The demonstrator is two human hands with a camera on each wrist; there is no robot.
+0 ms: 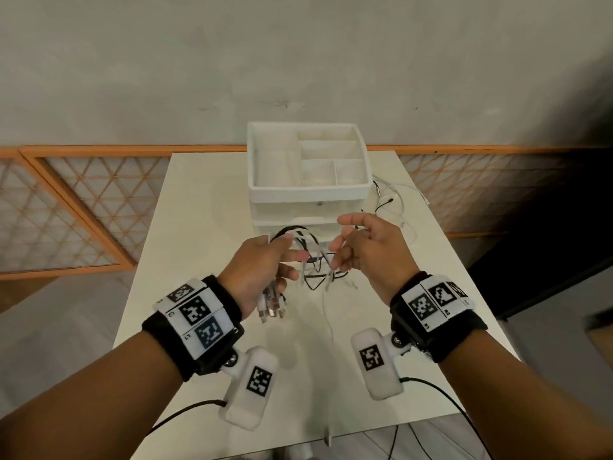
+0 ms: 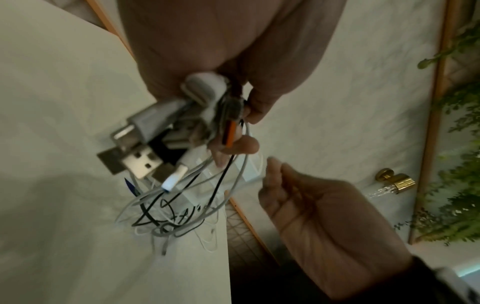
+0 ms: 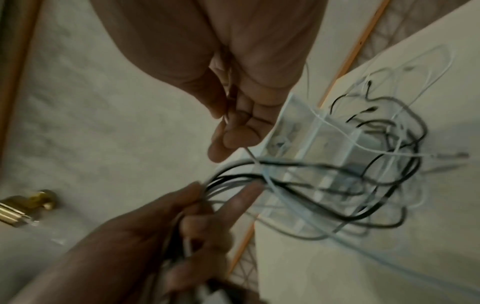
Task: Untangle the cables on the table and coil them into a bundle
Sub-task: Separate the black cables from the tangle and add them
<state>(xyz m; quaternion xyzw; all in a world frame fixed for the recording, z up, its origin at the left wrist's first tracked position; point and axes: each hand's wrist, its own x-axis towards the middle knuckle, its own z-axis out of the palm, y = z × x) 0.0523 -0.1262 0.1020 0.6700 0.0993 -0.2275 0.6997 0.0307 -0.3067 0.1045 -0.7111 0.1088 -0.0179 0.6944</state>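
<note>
A tangle of black and white cables (image 1: 310, 260) hangs between my two hands above the white table (image 1: 199, 227). My left hand (image 1: 285, 267) grips the gathered cable ends, and several USB plugs (image 2: 145, 133) stick out below its palm. Loops of the cables (image 2: 182, 207) droop from it toward the table. My right hand (image 1: 341, 247) is curled and pinches one thin cable (image 3: 249, 153) coming out of the tangle (image 3: 376, 164). More loose cable (image 1: 391, 207) lies on the table to the right of the organizer.
A white compartmented organizer with drawers (image 1: 308, 190) stands at the back middle of the table, just behind my hands. Orange lattice panels (image 1: 66, 210) run along the wall. A brass door handle (image 2: 394, 181) and green foliage (image 2: 454, 185) show in the left wrist view.
</note>
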